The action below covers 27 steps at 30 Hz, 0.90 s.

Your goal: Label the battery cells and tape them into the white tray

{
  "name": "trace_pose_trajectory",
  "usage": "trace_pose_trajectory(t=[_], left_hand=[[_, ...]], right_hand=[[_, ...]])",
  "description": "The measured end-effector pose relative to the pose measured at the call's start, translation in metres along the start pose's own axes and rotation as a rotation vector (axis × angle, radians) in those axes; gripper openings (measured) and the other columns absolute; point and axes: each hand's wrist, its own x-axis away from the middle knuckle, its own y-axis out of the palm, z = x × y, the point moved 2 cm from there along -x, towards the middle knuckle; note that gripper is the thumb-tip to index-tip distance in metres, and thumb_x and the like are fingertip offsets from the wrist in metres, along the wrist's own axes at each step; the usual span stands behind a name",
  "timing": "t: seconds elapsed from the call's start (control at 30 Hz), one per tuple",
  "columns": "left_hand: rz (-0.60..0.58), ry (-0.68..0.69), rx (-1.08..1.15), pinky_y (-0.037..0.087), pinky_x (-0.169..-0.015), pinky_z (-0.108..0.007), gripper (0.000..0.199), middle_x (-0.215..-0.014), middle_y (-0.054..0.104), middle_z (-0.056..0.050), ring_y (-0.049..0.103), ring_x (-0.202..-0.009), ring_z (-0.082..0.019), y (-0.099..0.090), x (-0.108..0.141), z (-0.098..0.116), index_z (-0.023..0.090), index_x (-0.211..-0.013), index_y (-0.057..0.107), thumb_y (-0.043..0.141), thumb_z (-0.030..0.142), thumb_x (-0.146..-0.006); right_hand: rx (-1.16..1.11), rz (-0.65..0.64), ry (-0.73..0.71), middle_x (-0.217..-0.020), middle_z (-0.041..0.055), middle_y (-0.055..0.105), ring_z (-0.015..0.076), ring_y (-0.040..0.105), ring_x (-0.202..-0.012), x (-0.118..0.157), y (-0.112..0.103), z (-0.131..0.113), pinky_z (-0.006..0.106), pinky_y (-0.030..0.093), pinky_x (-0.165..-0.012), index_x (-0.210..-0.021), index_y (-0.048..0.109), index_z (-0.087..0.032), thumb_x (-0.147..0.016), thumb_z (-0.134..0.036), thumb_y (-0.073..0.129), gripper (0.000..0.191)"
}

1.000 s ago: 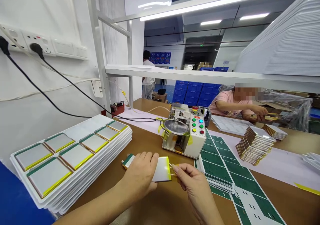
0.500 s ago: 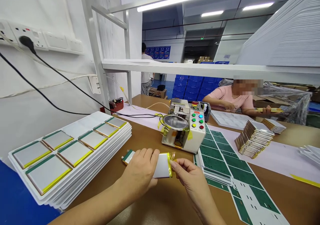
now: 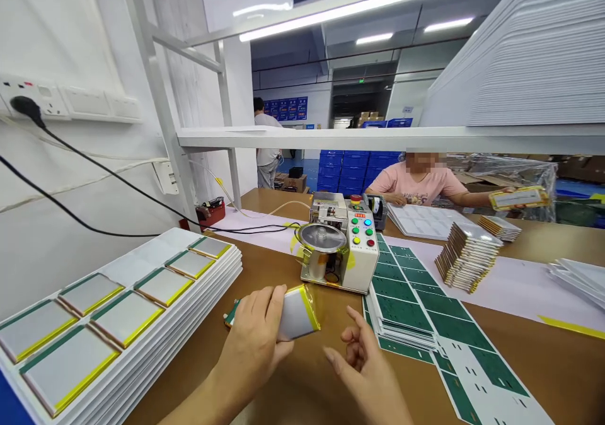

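Note:
My left hand [image 3: 250, 343] grips a flat silver pouch battery cell [image 3: 297, 314] from the near side, tilting it. The cell has yellow tape along its right edge, and a green circuit strip [image 3: 231, 314] shows at its left end, partly behind my fingers. My right hand [image 3: 363, 368] hangs just right of the cell, apart from it, with its fingers spread and nothing in them. Both hands are over the brown workbench [image 3: 302, 387]. A tabletop tape machine [image 3: 340, 242] with coloured buttons stands just beyond the cell.
On the left, white trays [image 3: 142, 262] of silver cells are stacked. Green circuit sheets [image 3: 416, 311] lie to the right, and stacked cells [image 3: 466, 258] stand beyond them. Across the bench, a co-worker [image 3: 420, 182] in a pink shirt holds a cell. Power cables run along the left wall.
My right hand has let go of the yellow tape at the cell's edge and dropped away to the lower right. The cell now tilts in my left hand, and the view has turned slightly right.

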Motion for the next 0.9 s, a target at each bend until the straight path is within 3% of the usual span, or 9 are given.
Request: trace_pose_trajectory(t=[0.1, 0.2, 0.3, 0.43, 0.57, 0.67, 0.77, 0.9], left_hand=[[0.014, 0.005, 0.005, 0.045, -0.077, -0.038, 0.062, -0.104, 0.053, -0.010, 0.051, -0.090, -0.024, -0.001, 0.001, 0.002, 0.015, -0.122, 0.034, 0.060, 0.015, -0.066], [0.013, 0.042, 0.065, 0.046, -0.075, -0.037, 0.054, -0.103, 0.053, -0.010, 0.051, -0.089, -0.022, 0.000, 0.004, 0.005, 0.016, -0.123, 0.035, 0.054, 0.016, -0.072], [0.029, 0.064, 0.140, 0.046, -0.072, -0.034, 0.041, -0.097, 0.053, -0.009, 0.052, -0.083, -0.019, -0.001, 0.009, 0.007, 0.018, -0.122, 0.038, 0.042, 0.017, -0.081], [0.004, 0.063, 0.192, 0.047, -0.074, -0.033, 0.038, -0.097, 0.053, -0.010, 0.052, -0.085, -0.018, -0.006, 0.012, 0.009, 0.019, -0.122, 0.038, 0.035, 0.017, -0.084], [-0.003, 0.083, 0.219, 0.048, -0.075, -0.033, 0.041, -0.100, 0.054, -0.011, 0.052, -0.088, -0.019, -0.010, 0.011, 0.014, 0.018, -0.123, 0.036, 0.037, 0.020, -0.083], [0.032, 0.138, 0.171, 0.048, -0.074, -0.036, 0.054, -0.101, 0.054, -0.013, 0.052, -0.088, -0.022, -0.006, 0.011, 0.017, 0.013, -0.125, 0.031, 0.049, 0.021, -0.075], [0.079, 0.145, 0.168, 0.048, -0.072, -0.037, 0.063, -0.097, 0.054, -0.013, 0.052, -0.086, -0.024, 0.000, 0.011, 0.016, 0.012, -0.122, 0.032, 0.055, 0.015, -0.064], [0.127, 0.149, 0.285, 0.048, -0.075, -0.035, 0.072, -0.100, 0.054, -0.012, 0.052, -0.088, -0.022, -0.001, 0.011, 0.013, 0.012, -0.124, 0.031, 0.062, 0.017, -0.059]], right_hand=[[-0.016, 0.023, -0.470, -0.099, 0.0052, 0.057, 0.0153, 0.058, -0.083, 0.007, -0.001, -0.042, 0.025, 0.049, -0.074, -0.123, 0.044, -0.024, -0.083, -0.023, 0.050, 0.040], [0.116, -0.167, -0.871, -0.126, 0.0094, 0.049, 0.0205, 0.049, -0.113, 0.008, 0.011, -0.073, 0.032, 0.042, -0.095, -0.132, 0.035, -0.020, -0.083, -0.014, 0.047, 0.052], [0.241, -0.293, -0.972, -0.139, 0.0105, 0.035, 0.0239, 0.035, -0.126, 0.002, 0.024, -0.079, 0.038, 0.034, -0.103, -0.140, 0.020, -0.016, -0.081, -0.013, 0.049, 0.066], [0.213, -0.222, -1.017, -0.141, 0.0074, 0.034, 0.0253, 0.032, -0.128, -0.001, 0.032, -0.072, 0.039, 0.032, -0.104, -0.143, 0.015, -0.018, -0.080, -0.015, 0.051, 0.073], [0.166, -0.193, -0.928, -0.142, 0.0034, 0.032, 0.0264, 0.031, -0.128, 0.004, 0.026, -0.066, 0.042, 0.030, -0.104, -0.143, 0.015, -0.024, -0.079, -0.015, 0.053, 0.075], [0.048, -0.295, -0.669, -0.142, 0.0006, 0.032, 0.0251, 0.031, -0.128, 0.003, 0.016, -0.061, 0.042, 0.030, -0.103, -0.141, 0.021, -0.031, -0.083, -0.020, 0.052, 0.066], [-0.327, -0.439, -0.330, -0.140, 0.0005, 0.035, 0.0220, 0.030, -0.128, -0.003, 0.009, -0.061, 0.041, 0.028, -0.104, -0.136, 0.033, -0.034, -0.087, -0.027, 0.048, 0.051], [-1.001, -0.485, -0.069, -0.134, 0.0043, 0.044, 0.0225, 0.035, -0.125, -0.016, 0.004, -0.072, 0.041, 0.027, -0.104, -0.125, 0.050, -0.031, -0.085, -0.041, 0.048, 0.041]])
